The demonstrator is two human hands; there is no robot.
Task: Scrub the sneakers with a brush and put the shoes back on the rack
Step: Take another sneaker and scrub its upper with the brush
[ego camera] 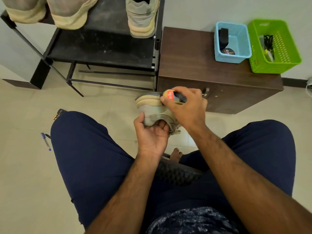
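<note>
Holding sneaker (pixel 152 114), brush (pixel 172 97) against its sole

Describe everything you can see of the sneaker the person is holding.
The sneaker has a grey-beige upper that looks like fabric or suede and a thick, layered cream sole. It is held in the air in front of the person's knees, above the tiled floor, turned on its side with the sole facing away. The left hand grips it from below, thumb on the upper. The right hand presses a brush against the sole's edge. Lace ends hang at its near end.
</note>
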